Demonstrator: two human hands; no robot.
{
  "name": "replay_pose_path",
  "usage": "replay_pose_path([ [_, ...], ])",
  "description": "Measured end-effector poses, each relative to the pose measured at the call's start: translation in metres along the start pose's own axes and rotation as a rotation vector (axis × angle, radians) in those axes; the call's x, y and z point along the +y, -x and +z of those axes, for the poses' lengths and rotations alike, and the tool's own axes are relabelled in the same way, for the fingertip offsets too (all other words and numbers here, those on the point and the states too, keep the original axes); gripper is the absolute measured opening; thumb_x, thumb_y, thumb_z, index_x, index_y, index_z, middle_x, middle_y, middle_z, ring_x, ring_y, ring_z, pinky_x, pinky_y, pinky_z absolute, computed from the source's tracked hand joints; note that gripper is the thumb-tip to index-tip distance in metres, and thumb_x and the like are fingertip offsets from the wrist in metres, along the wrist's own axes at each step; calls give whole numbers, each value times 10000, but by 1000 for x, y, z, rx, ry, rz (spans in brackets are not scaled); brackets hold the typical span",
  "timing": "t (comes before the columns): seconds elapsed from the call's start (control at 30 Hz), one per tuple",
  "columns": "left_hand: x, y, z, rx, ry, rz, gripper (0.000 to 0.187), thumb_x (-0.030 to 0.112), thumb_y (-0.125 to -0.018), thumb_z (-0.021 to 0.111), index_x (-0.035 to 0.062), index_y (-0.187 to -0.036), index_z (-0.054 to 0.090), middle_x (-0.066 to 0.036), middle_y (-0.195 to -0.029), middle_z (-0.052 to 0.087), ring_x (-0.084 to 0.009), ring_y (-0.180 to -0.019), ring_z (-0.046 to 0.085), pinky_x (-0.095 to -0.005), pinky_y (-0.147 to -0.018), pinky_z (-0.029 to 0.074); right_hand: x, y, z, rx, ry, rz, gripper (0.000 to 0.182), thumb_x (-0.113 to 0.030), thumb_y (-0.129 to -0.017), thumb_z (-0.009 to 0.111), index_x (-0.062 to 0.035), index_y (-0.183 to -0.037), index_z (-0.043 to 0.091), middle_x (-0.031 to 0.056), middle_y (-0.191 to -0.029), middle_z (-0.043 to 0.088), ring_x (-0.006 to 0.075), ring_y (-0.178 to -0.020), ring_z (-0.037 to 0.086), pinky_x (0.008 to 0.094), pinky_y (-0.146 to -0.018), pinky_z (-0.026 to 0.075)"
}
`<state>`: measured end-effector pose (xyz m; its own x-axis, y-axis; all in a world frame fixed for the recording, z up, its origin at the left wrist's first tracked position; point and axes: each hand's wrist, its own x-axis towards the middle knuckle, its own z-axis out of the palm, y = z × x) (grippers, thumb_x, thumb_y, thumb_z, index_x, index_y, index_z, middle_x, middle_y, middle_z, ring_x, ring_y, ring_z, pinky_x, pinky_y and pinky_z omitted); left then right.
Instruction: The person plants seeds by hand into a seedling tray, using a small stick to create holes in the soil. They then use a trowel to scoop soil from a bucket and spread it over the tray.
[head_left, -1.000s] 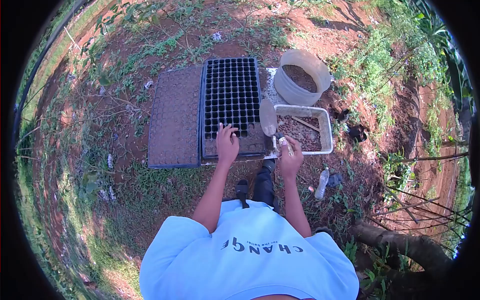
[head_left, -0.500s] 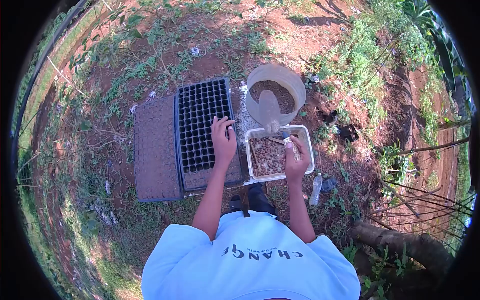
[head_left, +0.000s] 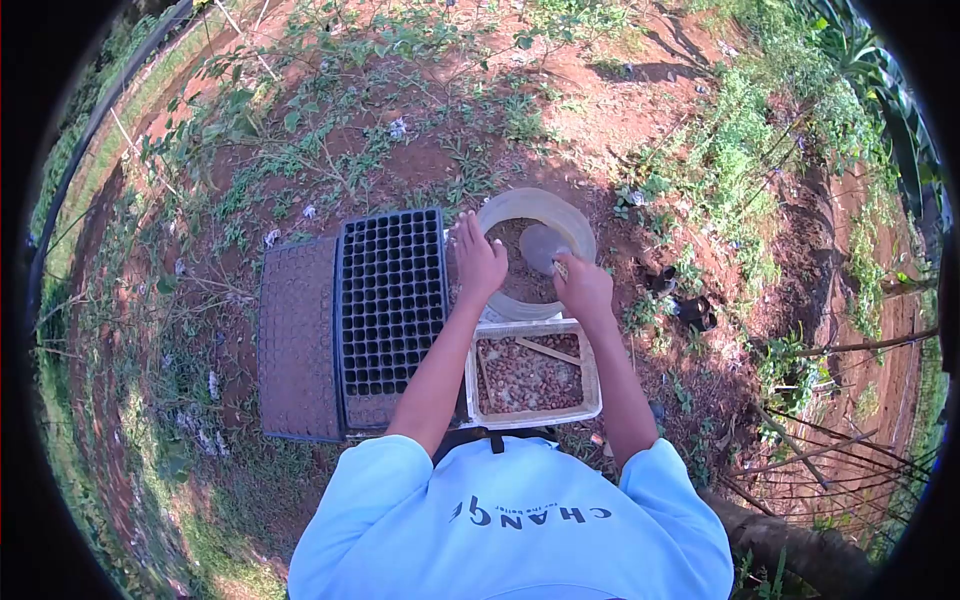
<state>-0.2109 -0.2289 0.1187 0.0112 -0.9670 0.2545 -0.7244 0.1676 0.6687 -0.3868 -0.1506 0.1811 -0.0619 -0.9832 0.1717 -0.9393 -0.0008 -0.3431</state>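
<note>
My right hand (head_left: 584,290) is closed round the handle of a trowel (head_left: 543,247), whose broad pale blade is inside the round translucent tub (head_left: 586,225) of soil. At the tub's left rim, my left hand (head_left: 478,258) has its fingers stretched out. Beside that arm lies a black seedling tray (head_left: 390,290) with mostly hollow cells and soil in its nearest rows. A soil-covered tray (head_left: 298,335) sits to its left. Just below the tub, a white rectangular basin (head_left: 592,392) holds small reddish-brown pieces and a flat stick (head_left: 547,351).
Small dark pots or bags (head_left: 694,313) lie on the ground right of the tub. A thick log (head_left: 800,545) is at the lower right, with thin sticks (head_left: 850,455) above it. Low plants grow around the trays.
My right hand has moved the trowel from above the basin up into the tub. My left hand has gone from over the black tray to the tub's rim. The view has shifted.
</note>
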Motion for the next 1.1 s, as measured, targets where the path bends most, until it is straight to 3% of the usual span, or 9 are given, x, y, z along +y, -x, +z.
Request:
replay_pose_path([
  [0.1,2,-2,5,-50,-158,-53,726,103,-840,555,-57,-1470,230,-281,-1508,289,-428,-1388,310,-475,-1167,236,7,-25,21,-88,72,-30,229,-201,-815,676,-147,-1037,693,128,-870,701,330,-777,686,453,-682,545],
  [0.27,1,-1,8,-42,-197,-46,745,99,-833,579,-13,-1485,237,-226,-1502,325,-416,-1387,316,-489,-1134,290,16,-43,65,-96,-47,-88,214,-196,-820,650,-90,-1002,681,163,-881,695,343,-775,694,465,-698,559],
  [0.37,3,0,6,-26,-180,-46,746,98,-824,595,-11,-1478,252,-224,-1462,369,-411,-1349,360,-476,-1121,313,13,-40,68,-67,-168,55,254,-245,-814,661,-98,-1018,705,183,-887,708,365,-806,693,480,-742,555],
  [0.43,5,1,4,-29,-176,-55,751,98,-821,600,-7,-1479,253,-224,-1449,380,-407,-1328,379,-475,-1112,325,14,-40,70,-61,-328,299,293,-295,-808,674,-110,-1030,724,200,-869,710,381,-837,689,487,-789,545],
  [0.53,7,0,4,-25,-165,-68,753,99,-819,601,0,-1480,255,-225,-1431,398,-402,-1298,405,-476,-1095,344,13,-41,72,-61,-378,362,290,-313,-811,679,-117,-1017,734,213,-878,707,385,-853,687,475,-807,543],
  [1.1,0,3,4,9,-112,-49,709,106,-830,561,11,-1474,280,-242,-1366,450,-397,-1270,440,-472,-1082,359,2,18,14,99,-526,366,296,-319,-829,693,-167,-1081,721,199,-885,708,383,-870,684,449,-769,535],
])
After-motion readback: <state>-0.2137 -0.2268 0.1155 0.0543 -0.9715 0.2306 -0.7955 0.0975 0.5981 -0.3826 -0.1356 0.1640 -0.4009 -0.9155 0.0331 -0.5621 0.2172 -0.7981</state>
